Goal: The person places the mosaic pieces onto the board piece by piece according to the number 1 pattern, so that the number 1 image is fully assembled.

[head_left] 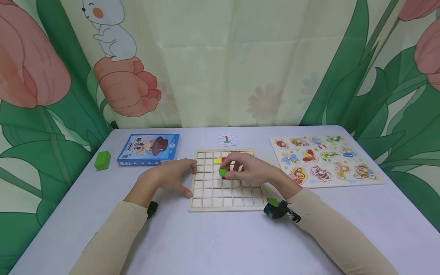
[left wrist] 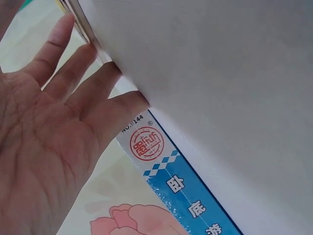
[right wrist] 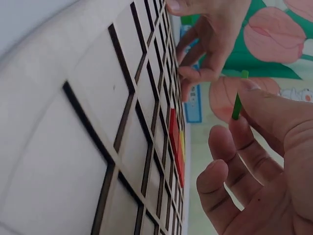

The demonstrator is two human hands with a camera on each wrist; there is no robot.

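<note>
A wooden grid board (head_left: 206,204) lies on the table. My right hand (head_left: 249,168) is above it, pinching a small green square tile (head_left: 223,172) between thumb and forefinger. The tile stands clear of the board in the right wrist view, where it shows edge-on (right wrist: 239,98). Red pieces (right wrist: 174,139) and a yellow tile (head_left: 217,161) sit in the grid; my right hand partly covers them. My left hand (head_left: 172,176) rests at the board's left edge, thumb and fingers spread along it. In the left wrist view its fingers (left wrist: 102,83) look extended.
Behind the board lies a small pattern card (head_left: 227,139). A blue box (head_left: 151,148) and a green block (head_left: 102,160) stand to the left. An animal picture board (head_left: 326,160) lies to the right. Another green piece (head_left: 273,202) shows by my right wrist.
</note>
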